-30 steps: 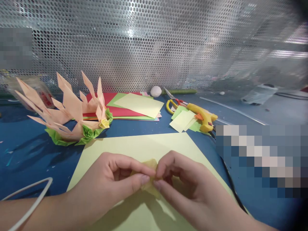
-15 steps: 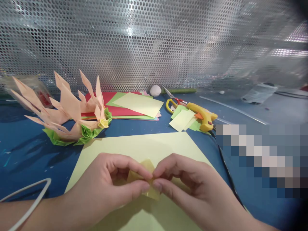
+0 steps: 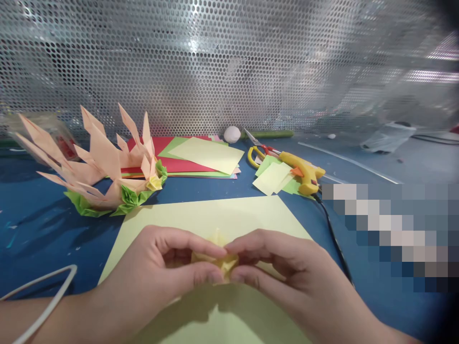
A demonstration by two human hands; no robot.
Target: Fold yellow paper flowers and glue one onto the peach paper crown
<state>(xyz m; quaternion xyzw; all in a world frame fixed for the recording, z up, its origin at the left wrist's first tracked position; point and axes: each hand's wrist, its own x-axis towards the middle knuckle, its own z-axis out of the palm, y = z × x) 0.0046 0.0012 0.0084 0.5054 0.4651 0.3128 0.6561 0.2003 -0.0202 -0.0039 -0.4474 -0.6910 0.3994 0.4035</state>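
Note:
Between both hands is a small folded piece of yellow paper, creased and puckered at its middle. My left hand pinches its left side with thumb and forefinger. The right side is gripped the same way by my right hand. Parts of the folded paper are hidden behind the fingers. Both hands are just above a large pale yellow sheet lying flat on the blue table. To the left stands a peach paper crown of pointed folded pieces, trimmed at its base with green folded paper and a small yellow flower.
Stacked coloured paper lies at the back beside a white ball. Scissors, small paper squares and a yellow glue gun with a black cord are at the right. Perforated metal sheeting rises behind.
The yellow paper has gone from flatter to more gathered, its middle now folded up between the fingers. My thumbs and fingertips have spread slightly around it.

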